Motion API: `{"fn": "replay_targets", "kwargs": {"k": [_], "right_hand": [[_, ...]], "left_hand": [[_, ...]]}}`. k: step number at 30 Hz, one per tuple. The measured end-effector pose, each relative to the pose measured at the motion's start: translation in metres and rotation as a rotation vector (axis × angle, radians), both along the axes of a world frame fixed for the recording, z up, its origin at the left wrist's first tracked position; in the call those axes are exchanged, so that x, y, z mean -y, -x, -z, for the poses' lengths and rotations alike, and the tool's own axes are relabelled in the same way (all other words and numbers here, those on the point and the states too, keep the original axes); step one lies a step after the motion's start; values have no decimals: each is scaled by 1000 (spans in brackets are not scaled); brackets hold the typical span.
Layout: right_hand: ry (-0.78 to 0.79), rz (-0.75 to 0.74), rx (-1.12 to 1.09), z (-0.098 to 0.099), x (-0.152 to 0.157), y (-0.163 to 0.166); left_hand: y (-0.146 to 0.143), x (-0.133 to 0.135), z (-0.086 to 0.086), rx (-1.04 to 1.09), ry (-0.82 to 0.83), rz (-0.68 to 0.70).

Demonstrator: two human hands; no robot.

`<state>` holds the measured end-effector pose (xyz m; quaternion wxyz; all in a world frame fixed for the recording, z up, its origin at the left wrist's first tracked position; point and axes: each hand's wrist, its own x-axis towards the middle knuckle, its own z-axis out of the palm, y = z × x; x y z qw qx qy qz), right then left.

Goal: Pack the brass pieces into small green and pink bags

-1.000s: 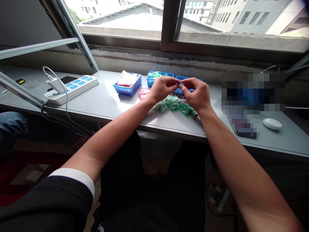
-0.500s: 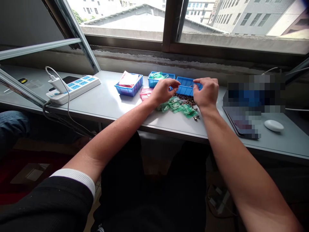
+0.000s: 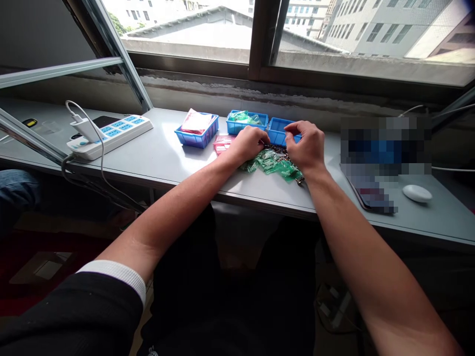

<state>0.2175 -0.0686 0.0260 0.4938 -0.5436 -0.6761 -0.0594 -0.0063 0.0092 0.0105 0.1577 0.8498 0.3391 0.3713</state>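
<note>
My left hand (image 3: 251, 143) is down at the near side of the blue bins, its fingers curled together at the edge of a heap of small dark metal parts (image 3: 276, 148). What its fingertips hold, if anything, is hidden. My right hand (image 3: 307, 146) hovers in front of the right blue bin (image 3: 276, 129), thumb and forefinger apart with nothing visible between them. Small green plastic bags (image 3: 272, 163) lie in a loose pile below both hands. Beside my left wrist are pink packets (image 3: 222, 144).
One blue bin (image 3: 198, 139) holds pink and white packets; another blue bin (image 3: 247, 128) holds green bags. A white power strip (image 3: 118, 136) with a charger lies at left. A white mouse (image 3: 417, 193) and blurred items are at right. Another person's jeans-clad leg (image 3: 18, 200) shows at far left.
My left hand has lowered onto the metal parts and its fingers have closed. My right hand has shifted left, towards the left hand, over the heap's right side.
</note>
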Motion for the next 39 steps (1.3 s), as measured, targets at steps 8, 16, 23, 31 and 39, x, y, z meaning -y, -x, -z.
{"fn": "replay_targets", "kwargs": {"k": [8,16,23,31,39], "right_hand": [[20,-121,-5,-2,5,8],[16,-251,-57,4,2,10],[-45,-199,-49,0,5,12],[2,-222,-46,-2,7,11],[39,-150,-100,-9,14,16]], "left_hand": [[-6,-2,-1,264,-22,74],[-18,-17,9,487,72,241],[-11,-5,0,457,133,148],[-8,2,-4,391,225,224],[-9,-1,-1,416,229,204]]}}
